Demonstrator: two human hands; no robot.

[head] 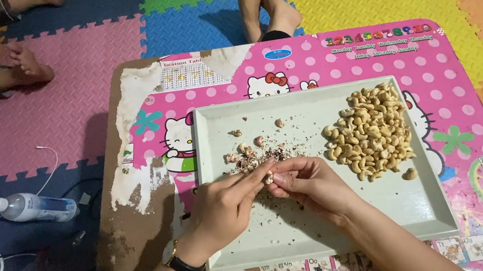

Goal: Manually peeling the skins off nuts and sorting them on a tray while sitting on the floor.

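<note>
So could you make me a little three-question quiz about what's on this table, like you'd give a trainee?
1. True or false: the pile of cashew nuts lies on the right part of the pale tray.
2. What do the left hand and right hand pinch together between their fingertips?
A. a bottle cap
B. a single nut
C. a spoon
3. Which wrist wears the black-strapped watch?

Key
1. True.
2. B; beside it lies a small heap of skins and bits.
3. The left.
</note>
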